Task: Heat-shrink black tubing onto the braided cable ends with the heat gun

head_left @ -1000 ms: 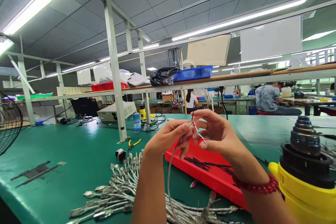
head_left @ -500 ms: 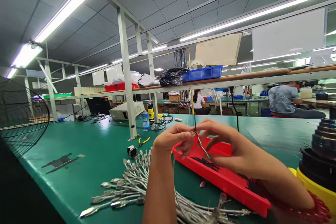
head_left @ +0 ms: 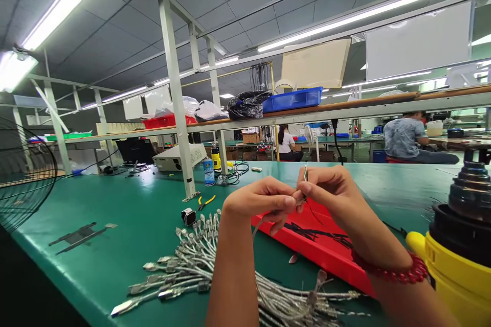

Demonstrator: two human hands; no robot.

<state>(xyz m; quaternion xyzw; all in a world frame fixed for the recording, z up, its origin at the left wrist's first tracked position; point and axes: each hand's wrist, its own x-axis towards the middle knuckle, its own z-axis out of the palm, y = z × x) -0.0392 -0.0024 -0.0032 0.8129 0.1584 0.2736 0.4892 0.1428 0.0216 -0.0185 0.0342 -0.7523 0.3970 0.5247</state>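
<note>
Above tray (head_left: 314, 254), left hand (head_left: 264, 202) held cable (head_left: 258, 226) between thumb and fingers. Right hand (head_left: 326, 184), fingertips just beside left's, pinched wires (head_left: 306, 173) at cable's end, tips pointing up. Rest of cable dropped below left hand. Black strips (head_left: 307, 231) lay inside tray. On surface (head_left: 130, 214), heap of cables (head_left: 207, 253) spread left of tray and before it; pliers (head_left: 207, 201) lay beyond heap.

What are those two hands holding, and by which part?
A thin grey cable: the left hand pinches it near its end, while the right hand pinches the loose wires there.
</note>
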